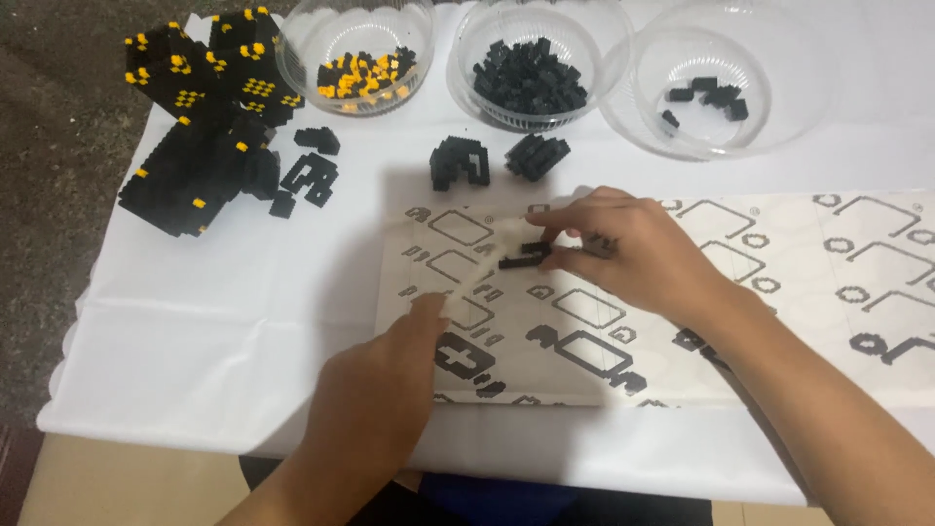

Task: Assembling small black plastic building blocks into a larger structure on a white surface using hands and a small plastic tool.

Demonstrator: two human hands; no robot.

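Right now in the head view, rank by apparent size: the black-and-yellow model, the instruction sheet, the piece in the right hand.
1. Instruction sheet
2. Black-and-yellow model
3. Small black piece in the right hand

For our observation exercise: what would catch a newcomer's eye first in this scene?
First, the right hand pinching a small black brick piece over the instruction sheet, with the left hand holding a pale tool beside it. Next, the big black-and-yellow brick model at far left, and three clear bowls of bricks along the top.
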